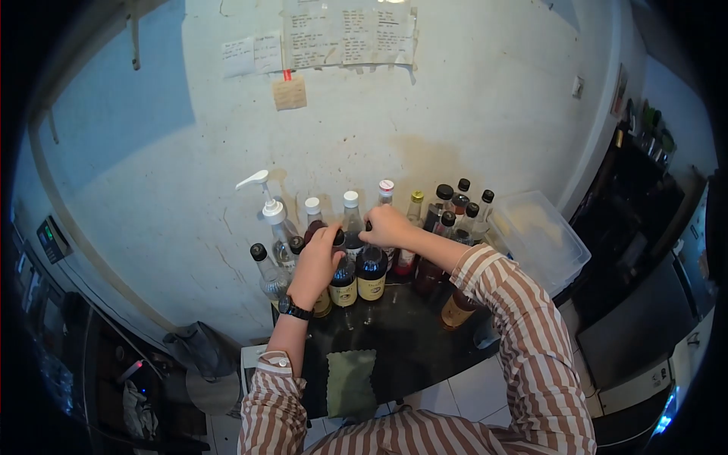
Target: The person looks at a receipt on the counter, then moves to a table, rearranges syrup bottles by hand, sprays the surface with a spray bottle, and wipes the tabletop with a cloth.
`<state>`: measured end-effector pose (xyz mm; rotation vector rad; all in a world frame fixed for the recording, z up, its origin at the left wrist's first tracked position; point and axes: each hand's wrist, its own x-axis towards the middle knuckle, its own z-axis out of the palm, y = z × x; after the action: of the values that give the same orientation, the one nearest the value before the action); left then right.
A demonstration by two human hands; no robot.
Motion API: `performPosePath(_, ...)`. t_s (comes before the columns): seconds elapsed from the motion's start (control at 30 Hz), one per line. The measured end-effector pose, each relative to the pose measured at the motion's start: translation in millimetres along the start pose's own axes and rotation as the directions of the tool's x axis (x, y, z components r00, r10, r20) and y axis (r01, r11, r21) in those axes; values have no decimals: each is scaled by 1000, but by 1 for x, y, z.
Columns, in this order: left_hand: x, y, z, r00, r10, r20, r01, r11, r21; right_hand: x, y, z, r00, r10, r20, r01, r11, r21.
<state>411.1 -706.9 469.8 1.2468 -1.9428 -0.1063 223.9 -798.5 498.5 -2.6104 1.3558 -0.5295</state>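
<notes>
Two dark bottles with cream labels stand side by side on the black table [394, 341]. My left hand [317, 262] is closed around the neck of the left labelled bottle [343, 289], near its black cap. At the top of the right labelled bottle [371, 279], my right hand [388, 229] has its fingers pinched on the neck or cap. Behind my hands are a clear bottle with a white cap [351, 201] and another with a red and white cap [386, 188]. My palms hide part of the bottles behind.
A pump bottle [274, 212] and a black-capped clear bottle [271, 274] stand left. Several dark-capped bottles are at right, beside a translucent plastic box [540, 239]. A green cloth [351, 381] lies at the front edge. An amber-filled bottle [457, 310] stands at front right.
</notes>
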Motion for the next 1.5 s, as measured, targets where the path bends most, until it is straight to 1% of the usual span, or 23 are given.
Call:
performPosePath(0.13,-2,4,1,999,-36,12,37,999,-31,-3,-4,-12,994,58,89,-59,998,8)
performPosePath(0.17,-4,8,1,998,6,-55,-4,999,33,-1,-2,-15,992,70,101,-71,997,11)
performPosePath(0.23,-14,24,0,979,99,-176,-70,984,164,-10,4,-30,999,22,25,-23,999,45)
performPosePath(0.3,-30,35,2,974,84,-209,-77,996,43,-37,3,-64,1000,2,-12,-2,999,47)
performPosePath(0.37,-41,47,7,951,93,-293,-108,994,-35,-74,0,-101,993,84,81,-74,990,-120)
performPosePath(0.43,-50,44,20,981,35,-189,-71,980,-185,-113,7,-127,946,203,253,-130,952,-279)
performPosePath(0.47,-51,42,27,991,11,-134,-45,966,-255,-134,21,-127,955,185,231,-108,944,-311)
performPosePath(0.5,-46,47,36,983,29,-180,-79,958,-277,-154,35,-123,964,166,210,-86,935,-343)
performPosePath(0.6,-24,68,49,983,-74,165,129,926,-354,-188,71,-108,905,321,280,-204,904,-377)
performPosePath(0.63,-13,73,62,971,-85,225,173,896,-408,-190,80,-104,919,280,277,-206,941,-269)
performPosePath(0.7,8,77,107,998,9,63,18,911,-413,-196,94,-99,943,205,262,-201,979,-43)
performPosePath(0.73,17,77,133,998,57,-16,-59,910,-410,-199,97,-99,945,215,246,-212,976,-39)
performPosePath(0.83,45,73,206,996,-7,-84,-26,926,-377,-203,99,-99,954,233,191,-225,972,-60)
performPosePath(0.93,60,76,235,997,-70,-44,46,910,-412,-203,110,-107,924,308,227,-303,951,-58)
performPosePath(0.97,58,78,235,998,-62,-31,45,913,-405,-205,112,-109,935,301,188,-296,953,-58)
performPosePath(1.03,50,83,229,999,-48,-14,39,921,-388,-209,119,-116,935,301,186,-294,953,-69)
performPosePath(1.13,31,100,215,1000,-20,-4,15,856,-516,-212,135,-117,933,297,203,-281,954,-101)
performPosePath(1.17,27,106,211,999,-49,14,50,880,-473,-213,141,-118,932,292,213,-273,955,-115)
performPosePath(1.27,20,126,209,997,-45,67,74,834,-546,-215,152,-130,899,318,300,-292,948,-128)
performPosePath(1.33,18,134,224,998,-4,57,36,819,-573,-220,165,-133,900,294,322,-269,956,-120)
performPosePath(1.4,20,151,231,992,-9,128,83,802,-592,-225,169,-134,899,273,343,-254,962,-100)
performPosePath(1.47,26,161,244,989,10,148,84,789,-609,-228,166,-138,899,254,357,-246,967,-68)
performPosePath(1.5,29,167,248,991,35,126,58,747,-662,-229,167,-137,901,246,357,-236,969,-74)
